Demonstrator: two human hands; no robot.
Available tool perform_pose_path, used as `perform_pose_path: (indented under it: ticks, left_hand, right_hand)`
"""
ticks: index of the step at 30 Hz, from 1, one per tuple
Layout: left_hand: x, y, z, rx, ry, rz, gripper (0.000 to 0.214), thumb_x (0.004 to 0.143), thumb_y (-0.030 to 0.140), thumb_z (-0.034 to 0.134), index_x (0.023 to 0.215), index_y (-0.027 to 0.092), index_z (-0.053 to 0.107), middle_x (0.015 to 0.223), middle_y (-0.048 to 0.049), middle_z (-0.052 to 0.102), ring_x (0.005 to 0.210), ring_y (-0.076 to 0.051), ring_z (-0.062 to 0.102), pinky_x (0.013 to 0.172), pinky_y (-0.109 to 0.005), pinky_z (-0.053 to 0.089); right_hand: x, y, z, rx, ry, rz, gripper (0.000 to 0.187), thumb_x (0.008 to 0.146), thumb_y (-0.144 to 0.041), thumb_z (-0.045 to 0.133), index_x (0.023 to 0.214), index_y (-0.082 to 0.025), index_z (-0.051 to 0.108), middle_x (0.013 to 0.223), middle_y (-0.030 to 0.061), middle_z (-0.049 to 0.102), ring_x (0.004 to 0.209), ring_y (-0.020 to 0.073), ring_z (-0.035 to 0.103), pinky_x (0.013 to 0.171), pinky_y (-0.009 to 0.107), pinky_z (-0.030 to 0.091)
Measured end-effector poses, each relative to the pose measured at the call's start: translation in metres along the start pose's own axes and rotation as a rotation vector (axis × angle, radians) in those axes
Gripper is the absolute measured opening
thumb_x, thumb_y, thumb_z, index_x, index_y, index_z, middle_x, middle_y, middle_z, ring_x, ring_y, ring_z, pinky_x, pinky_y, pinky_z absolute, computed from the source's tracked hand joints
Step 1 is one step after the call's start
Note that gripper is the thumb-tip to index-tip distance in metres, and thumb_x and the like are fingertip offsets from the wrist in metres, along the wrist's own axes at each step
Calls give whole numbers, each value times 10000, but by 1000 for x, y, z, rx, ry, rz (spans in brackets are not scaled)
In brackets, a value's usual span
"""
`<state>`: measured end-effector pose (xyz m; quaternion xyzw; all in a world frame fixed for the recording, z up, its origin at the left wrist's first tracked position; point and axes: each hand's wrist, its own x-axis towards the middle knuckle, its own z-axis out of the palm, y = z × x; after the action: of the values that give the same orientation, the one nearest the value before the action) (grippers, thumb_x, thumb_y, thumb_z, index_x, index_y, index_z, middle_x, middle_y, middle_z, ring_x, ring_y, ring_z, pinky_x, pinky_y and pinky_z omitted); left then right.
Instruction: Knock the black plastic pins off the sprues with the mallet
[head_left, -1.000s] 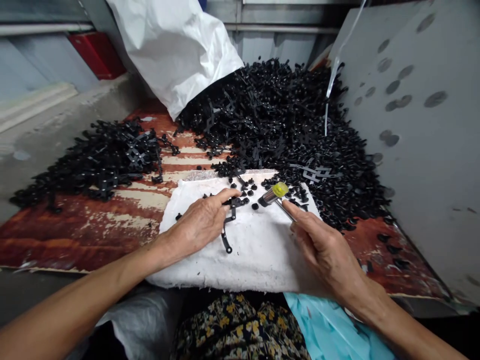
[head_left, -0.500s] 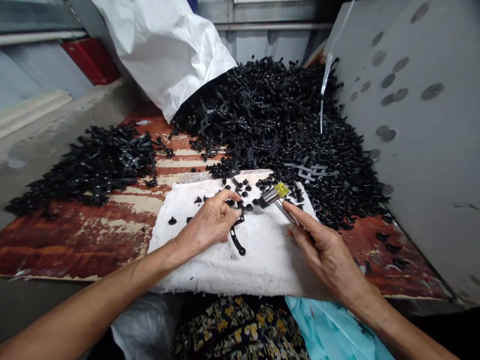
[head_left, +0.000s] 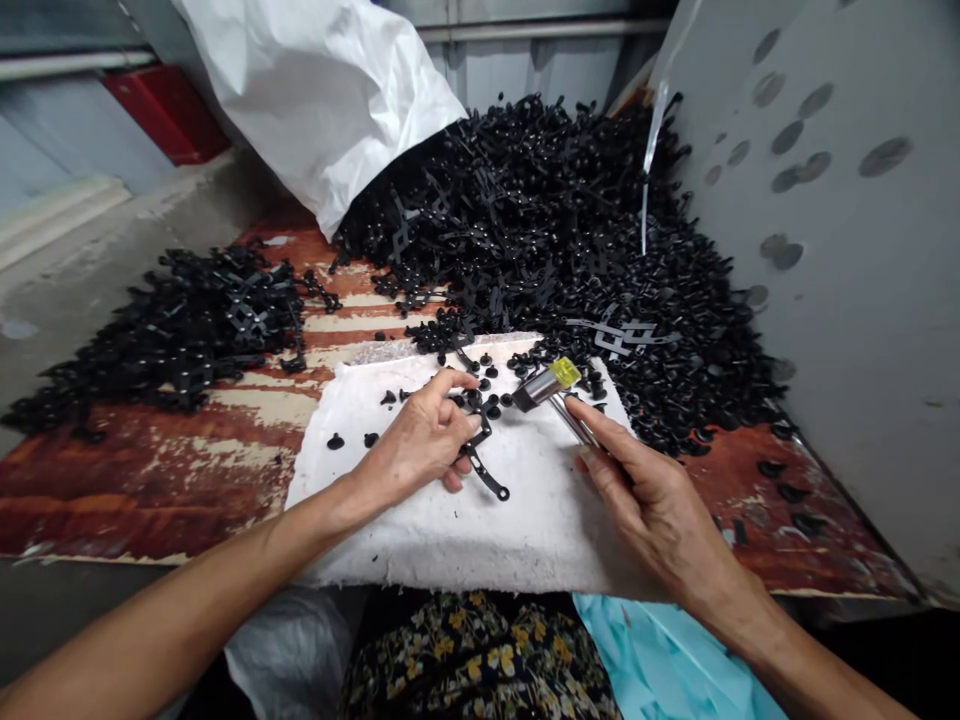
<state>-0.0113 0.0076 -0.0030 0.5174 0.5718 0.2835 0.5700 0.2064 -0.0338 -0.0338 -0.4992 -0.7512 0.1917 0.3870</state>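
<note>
Over the white cloth [head_left: 517, 540], my left hand [head_left: 421, 432] pinches a black jointed linkage strip [head_left: 487, 474]. One arm of the strip sticks out below the fingertips and ends in a round eye; my fingers cover part of the rest. My right hand [head_left: 646, 484] grips the metal handle of a small hammer [head_left: 541, 388], its head a steel cylinder with a yellow end and a dark end. The hammer head is held just right of the strip, apart from it. Several black round-headed studs [head_left: 486, 384] lie on the cloth beyond my left fingertips.
A big heap of black parts [head_left: 525, 220] rises at the back, partly under a white sack [head_left: 322, 100]. A smaller pile of linkages [head_left: 202, 330] lies left on the worn red board [head_left: 150, 480]. A grey panel [head_left: 847, 250] bounds the right side.
The strip's free arm has swung to the right, its end now further right and slightly higher. My left fingers have shifted on it. The hammer stays almost where it was.
</note>
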Motion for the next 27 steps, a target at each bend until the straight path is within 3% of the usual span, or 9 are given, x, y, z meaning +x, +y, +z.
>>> perform_pose_path:
  ticks: [5, 12, 18, 27]
  left_hand:
    - [1, -3, -1, -49, -25, 6, 312, 791, 239, 600, 1059, 227, 441, 589, 105, 485, 418, -100, 549, 344, -206, 487]
    - [1, -3, -2, -119, -48, 7, 340, 776, 267, 639, 1040, 220, 430, 588, 94, 510, 434, -112, 571, 334, -185, 458]
    - [-1, 2, -1, -107, -48, -9, 289, 804, 230, 594, 1032, 211, 418, 527, 99, 523, 354, -81, 491, 303, -146, 384]
    - [2, 3, 1, -115, -51, -20, 290, 802, 232, 601, 1018, 221, 409, 500, 106, 523, 328, -77, 462, 285, -136, 334]
  right_hand:
    - [-1, 0, 0, 1, 11, -3, 456, 911, -117, 476, 1354, -167, 574, 1324, 107, 641, 1184, 231, 630, 1022, 408, 497]
    - [-1, 1, 0, -7, 11, 1, 477, 912, -116, 476, 1373, -206, 557, 1328, 82, 642, 1179, 227, 634, 1020, 404, 500]
    - [-1, 0, 0, -2, 14, 5, 450, 916, -116, 464, 1352, -150, 572, 1320, 115, 643, 1188, 226, 628, 1024, 390, 494]
    - [-2, 1, 2, 0, 19, 7, 449, 924, -130, 460, 1361, -164, 560, 1335, 106, 633, 1202, 215, 617, 1034, 396, 487]
